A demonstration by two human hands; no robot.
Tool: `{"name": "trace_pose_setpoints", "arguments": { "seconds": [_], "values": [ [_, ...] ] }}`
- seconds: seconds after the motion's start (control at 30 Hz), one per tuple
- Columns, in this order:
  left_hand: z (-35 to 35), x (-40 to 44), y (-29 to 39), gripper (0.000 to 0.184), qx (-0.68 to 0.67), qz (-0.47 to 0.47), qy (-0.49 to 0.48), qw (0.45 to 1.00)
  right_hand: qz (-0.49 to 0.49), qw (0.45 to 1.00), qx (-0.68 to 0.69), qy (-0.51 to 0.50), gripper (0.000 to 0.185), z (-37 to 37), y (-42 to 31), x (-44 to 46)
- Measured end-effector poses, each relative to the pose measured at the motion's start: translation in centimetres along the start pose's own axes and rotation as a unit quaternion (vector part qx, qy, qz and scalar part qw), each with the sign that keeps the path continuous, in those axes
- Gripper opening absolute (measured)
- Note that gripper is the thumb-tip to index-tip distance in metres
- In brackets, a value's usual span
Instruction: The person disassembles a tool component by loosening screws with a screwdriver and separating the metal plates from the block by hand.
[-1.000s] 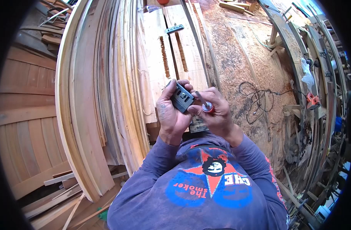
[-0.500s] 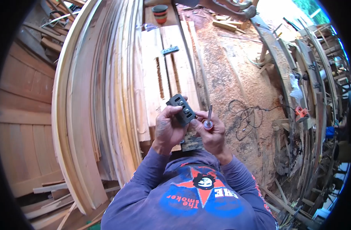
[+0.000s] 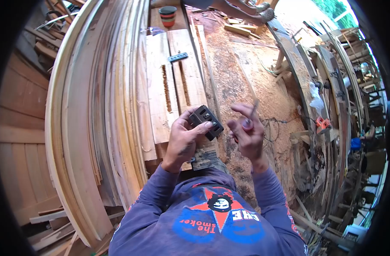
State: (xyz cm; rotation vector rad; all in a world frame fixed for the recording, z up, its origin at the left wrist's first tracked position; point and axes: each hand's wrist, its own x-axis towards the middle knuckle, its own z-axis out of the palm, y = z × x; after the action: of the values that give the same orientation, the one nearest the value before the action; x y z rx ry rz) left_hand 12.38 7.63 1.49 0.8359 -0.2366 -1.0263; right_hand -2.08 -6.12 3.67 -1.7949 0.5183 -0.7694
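My left hand point(image 3: 183, 138) is closed round a dark metal block point(image 3: 207, 123) with slots and screws, its thumb on the block's face. To the right, my right hand point(image 3: 248, 137) grips a screwdriver point(image 3: 247, 123) by its red handle, the shaft pointing up and slightly blurred. The two hands are apart, and the screwdriver does not touch the block. Beyond them lie two pale boards point(image 3: 157, 85) side by side, each with a long narrow slot cut in it. A small grey-blue metal piece point(image 3: 178, 57) lies across the gap between them.
Long planks point(image 3: 97, 106) are stacked at the left. A striped cup point(image 3: 167, 17) stands behind the boards. Sawdust covers the ground at right, with a black cable point(image 3: 274, 128) and an orange tool point(image 3: 323, 123). Another person's legs point(image 3: 237, 9) show at the top.
My right hand has moved away from the block to the right with the screwdriver. The block has turned in my left hand. The view has shifted, bringing the cup and another person's legs into sight.
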Motion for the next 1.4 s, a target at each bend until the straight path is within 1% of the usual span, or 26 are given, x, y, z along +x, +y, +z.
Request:
{"name": "trace_pose_setpoints", "arguments": {
  "seconds": [0.03, 0.07, 0.1, 0.13, 0.17, 0.2, 0.23, 0.3, 0.33, 0.37, 0.43, 0.47, 0.6, 0.67, 0.7, 0.77, 0.9, 0.97, 1.1, 1.17, 1.2, 1.27, 1.3, 1.33, 1.37, 1.4],
  "values": [
    [0.1, -0.1, 0.0, 0.056, 0.009, -0.017, -0.006, 1.0, 0.023, 0.995, 0.019, -0.096, 0.058, -1.0, -0.9, 1.4],
    [-0.1, 0.0, -0.1, 0.068, -0.007, -0.036, -0.017, 0.999, 0.049, 0.98, 0.033, -0.191, 0.075, -2.1, -1.8, 2.9],
    [0.1, -0.1, 0.0, 0.068, -0.005, -0.043, -0.019, 0.999, 0.101, 0.964, 0.088, -0.231, 0.083, -2.2, -2.0, 3.3],
    [0.2, -0.3, 0.3, 0.075, -0.009, -0.056, -0.027, 0.998, 0.157, 0.941, 0.137, -0.266, 0.092, -2.3, -2.2, 3.6],
    [0.2, -0.3, 0.7, 0.083, -0.014, -0.064, -0.031, 0.997, 0.074, 0.941, 0.129, -0.303, 0.109, -2.1, -2.1, 4.0],
    [-0.1, -0.3, 0.8, 0.093, -0.042, -0.076, -0.04, 0.995, 0.032, 0.936, 0.124, -0.327, 0.118, -1.8, -2.1, 4.2],
    [0.0, -0.4, 1.1, 0.094, -0.042, -0.079, -0.046, 0.995, -0.011, 0.929, 0.122, -0.349, 0.126, -1.5, -2.0, 4.3],
    [-0.2, -0.4, 1.3, 0.094, -0.05, -0.076, -0.057, 0.994, -0.016, 0.935, 0.039, -0.352, 0.14, -1.5, -2.1, 3.6],
    [-0.2, -0.4, 1.3, 0.094, -0.052, -0.073, -0.056, 0.994, -0.063, 0.937, -0.017, -0.344, 0.135, -1.4, -1.7, 3.5],
    [-0.2, -0.4, 1.3, 0.094, -0.042, -0.083, -0.052, 0.994, -0.065, 0.936, -0.018, -0.346, 0.135, -1.3, -1.9, 3.3],
    [-0.1, -0.2, 1.4, 0.094, -0.032, -0.088, -0.048, 0.994, 0.046, 0.94, 0.04, -0.335, 0.128, -1.0, -2.1, 2.9],
    [-0.2, -0.2, 1.4, 0.094, -0.032, -0.089, -0.055, 0.994, 0.073, 0.934, 0.108, -0.332, 0.124, -0.8, -1.9, 2.8],
    [-0.6, -0.1, 1.1, 0.093, -0.021, -0.094, -0.069, 0.993, 0.05, 0.93, 0.04, -0.363, 0.127, -0.9, -2.1, 3.2],
    [-0.6, -0.2, 1.2, 0.092, -0.018, -0.104, -0.068, 0.992, 0.136, 0.916, 0.123, -0.356, 0.129, -0.8, -2.6, 2.9],
    [-0.5, -0.2, 1.5, 0.092, -0.017, -0.102, -0.068, 0.992, 0.135, 0.916, 0.123, -0.357, 0.129, -0.7, -2.3, 3.0],
    [-0.3, -0.3, 1.6, 0.092, -0.022, -0.107, -0.067, 0.992, 0.058, 0.932, 0.087, -0.348, 0.131, -0.6, -1.7, 3.0],
    [-0.4, -0.1, 1.5, 0.091, -0.024, -0.111, -0.075, 0.991, 0.083, 0.931, 0.083, -0.346, 0.127, -0.7, -1.9, 3.0],
    [-0.4, -0.2, 1.5, 0.09, -0.038, -0.113, -0.076, 0.99, 0.019, 0.936, 0.005, -0.352, 0.128, -0.8, -1.5, 3.2],
    [-0.7, -0.1, 1.1, 0.087, -0.062, -0.116, -0.077, 0.988, 0.038, 0.937, 0.015, -0.348, 0.128, -0.6, -1.2, 3.3],
    [-0.7, -0.1, 1.1, 0.077, -0.08, -0.104, -0.075, 0.989, 0.011, 0.938, 0.004, -0.346, 0.127, -0.6, -0.7, 3.4],
    [-0.7, -0.1, 1.1, 0.077, -0.08, -0.104, -0.075, 0.988, 0.002, 0.938, 0.0, -0.346, 0.127, -0.6, -0.6, 3.5],
    [-0.5, -0.1, 1.4, 0.065, -0.073, -0.105, -0.067, 0.99, -0.068, 0.933, -0.076, -0.346, 0.133, -0.6, -0.7, 3.7],
    [-1.0, -0.2, 1.1, 0.065, -0.072, -0.101, -0.07, 0.99, -0.073, 0.932, -0.079, -0.345, 0.133, -0.6, -0.9, 3.7],
    [-2.1, -0.1, 0.4, 0.066, -0.035, -0.097, -0.051, 0.993, -0.063, 0.936, -0.108, -0.329, 0.135, -0.7, -1.3, 3.7],
    [-2.5, 0.7, 0.1, 0.067, 0.003, -0.089, -0.046, 0.995, -0.059, 0.943, -0.125, -0.303, 0.132, -1.1, -1.8, 4.1],
    [-2.7, 1.1, -0.2, 0.066, 0.002, -0.081, -0.024, 0.996, -0.037, 0.954, -0.12, -0.271, 0.13, -1.7, -2.0, 4.5]
  ]
}}
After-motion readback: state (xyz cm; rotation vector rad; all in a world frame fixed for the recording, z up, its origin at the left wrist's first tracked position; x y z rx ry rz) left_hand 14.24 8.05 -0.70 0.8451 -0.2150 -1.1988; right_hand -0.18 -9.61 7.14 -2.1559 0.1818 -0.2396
